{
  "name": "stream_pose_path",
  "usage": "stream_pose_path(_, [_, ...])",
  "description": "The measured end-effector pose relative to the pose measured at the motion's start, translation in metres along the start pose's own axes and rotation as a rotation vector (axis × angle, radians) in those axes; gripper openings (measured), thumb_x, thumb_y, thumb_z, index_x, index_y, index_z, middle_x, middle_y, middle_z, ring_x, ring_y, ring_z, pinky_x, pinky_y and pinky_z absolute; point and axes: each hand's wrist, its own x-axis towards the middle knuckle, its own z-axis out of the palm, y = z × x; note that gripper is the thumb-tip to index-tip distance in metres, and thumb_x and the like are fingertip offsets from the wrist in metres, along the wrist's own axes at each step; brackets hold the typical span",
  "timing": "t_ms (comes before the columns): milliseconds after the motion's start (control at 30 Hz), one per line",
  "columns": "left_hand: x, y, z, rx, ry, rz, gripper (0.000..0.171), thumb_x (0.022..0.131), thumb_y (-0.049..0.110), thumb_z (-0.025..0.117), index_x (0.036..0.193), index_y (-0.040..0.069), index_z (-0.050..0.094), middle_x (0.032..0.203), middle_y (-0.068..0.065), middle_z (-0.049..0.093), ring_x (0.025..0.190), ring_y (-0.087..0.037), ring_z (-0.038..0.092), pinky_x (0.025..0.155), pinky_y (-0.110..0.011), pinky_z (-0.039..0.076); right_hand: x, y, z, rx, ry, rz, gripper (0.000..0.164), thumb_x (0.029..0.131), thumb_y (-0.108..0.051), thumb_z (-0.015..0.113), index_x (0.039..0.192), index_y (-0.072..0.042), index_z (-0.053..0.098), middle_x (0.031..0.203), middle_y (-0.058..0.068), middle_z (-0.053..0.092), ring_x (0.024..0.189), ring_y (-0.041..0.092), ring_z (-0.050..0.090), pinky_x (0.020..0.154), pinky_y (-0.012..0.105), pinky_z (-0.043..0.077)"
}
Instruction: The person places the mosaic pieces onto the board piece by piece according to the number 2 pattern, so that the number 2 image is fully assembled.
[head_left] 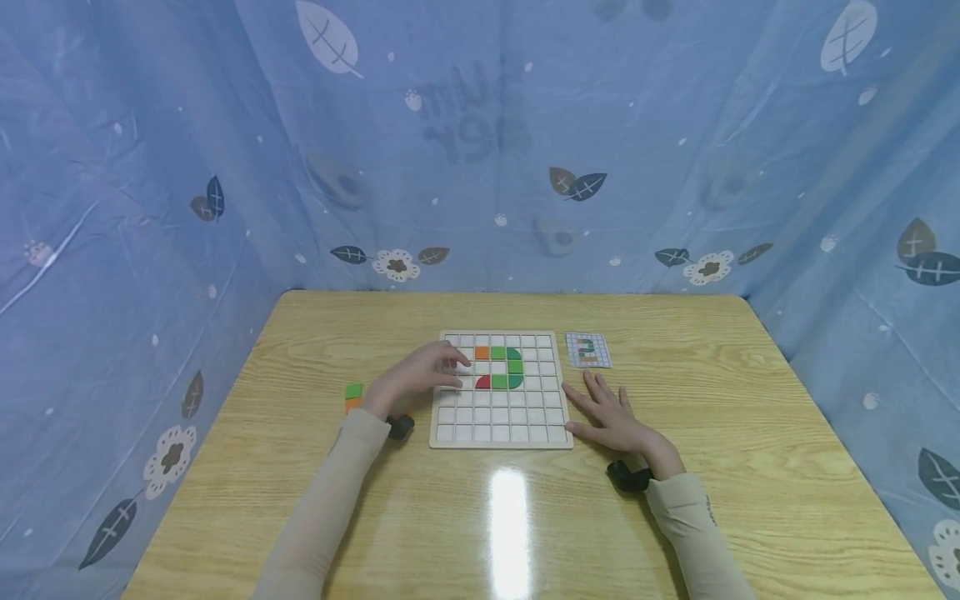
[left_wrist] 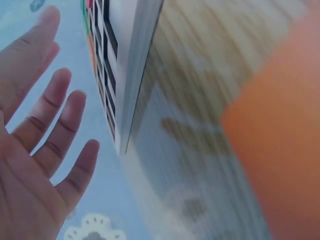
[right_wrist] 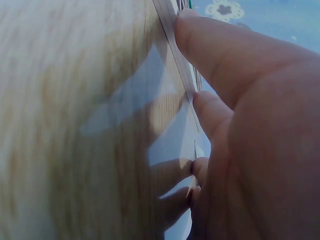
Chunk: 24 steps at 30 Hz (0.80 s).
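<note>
A white gridded board (head_left: 499, 421) lies on the table with several coloured tiles set in its squares. An orange tile (head_left: 482, 352) starts the top row; green square and rounded tiles curve down the right, ending at a red rounded tile (head_left: 483, 382). My left hand (head_left: 423, 368) hovers over the board's left side, fingers apart and loosely bent; in the left wrist view the hand (left_wrist: 35, 150) holds nothing. My right hand (head_left: 617, 418) lies with spread fingers at the board's right edge, thumb and a fingertip touching it.
A small pattern card (head_left: 588, 350) showing a coloured figure on a grid lies right of the board. Beside the left wrist are a loose green tile (head_left: 353, 390) and an orange tile (head_left: 352, 404). A blue printed curtain (head_left: 480, 217) hangs around the wooden table (head_left: 360, 317).
</note>
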Motion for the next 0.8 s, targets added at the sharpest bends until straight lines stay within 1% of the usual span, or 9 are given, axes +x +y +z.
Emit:
stream_pose_path(200, [-0.016,-0.004,-0.006,-0.029,0.034,-0.047,0.034,0.083,0.024,0.070,0.115,0.015,0.063,0.104,-0.001,0.060,0.093,-0.013,0.053,0.084,-0.033,0.045,0.000,0.000,0.000,0.003,-0.004,-0.003,0.068,0.092,-0.041,0.053,0.148,-0.018,0.024,0.154,0.021,-0.001,0.139,0.042,-0.007,0.102,0.065,-0.013])
stream_pose_path(300, [-0.024,-0.005,-0.009,-0.041,0.054,-0.055,0.034,0.083,0.022,0.070,0.115,0.013,0.063,0.103,-0.003,0.059,0.093,-0.015,0.052,0.084,-0.034,0.044,0.000,0.000,-0.001,0.011,-0.003,-0.005,0.067,0.092,-0.040,0.054,0.148,-0.017,0.024,0.153,0.022,0.000,0.139,0.043,-0.008,0.101,0.065,-0.014])
stream_pose_path(433, [-0.031,-0.008,-0.013,-0.032,0.081,-0.067,0.033,0.083,0.022,0.070,0.114,0.014,0.064,0.101,0.000,0.058,0.093,-0.015,0.052,0.084,-0.034,0.044,0.000,0.000,-0.002,0.011,-0.002,-0.008,0.067,0.092,-0.039,0.054,0.148,-0.016,0.025,0.153,0.022,0.000,0.139,0.043,-0.008,0.101,0.065,-0.014])
stream_pose_path(633, [-0.041,-0.017,-0.019,-0.022,0.108,-0.080,0.034,0.082,0.025,0.071,0.114,0.015,0.064,0.101,-0.002,0.059,0.093,-0.016,0.053,0.083,-0.035,0.045,-0.001,-0.001,-0.002,0.014,-0.007,-0.008,0.067,0.092,-0.039,0.054,0.148,-0.016,0.024,0.153,0.022,-0.001,0.139,0.043,-0.008,0.101,0.065,-0.014])
stream_pose_path(800, [-0.055,-0.026,-0.022,-0.039,0.136,-0.089,0.033,0.082,0.023,0.071,0.113,0.014,0.064,0.105,-0.004,0.058,0.095,-0.016,0.052,0.087,-0.038,0.043,-0.001,-0.002,-0.002,0.023,-0.008,-0.008,0.067,0.092,-0.039,0.054,0.148,-0.016,0.024,0.153,0.023,-0.001,0.139,0.043,-0.008,0.101,0.065,-0.014])
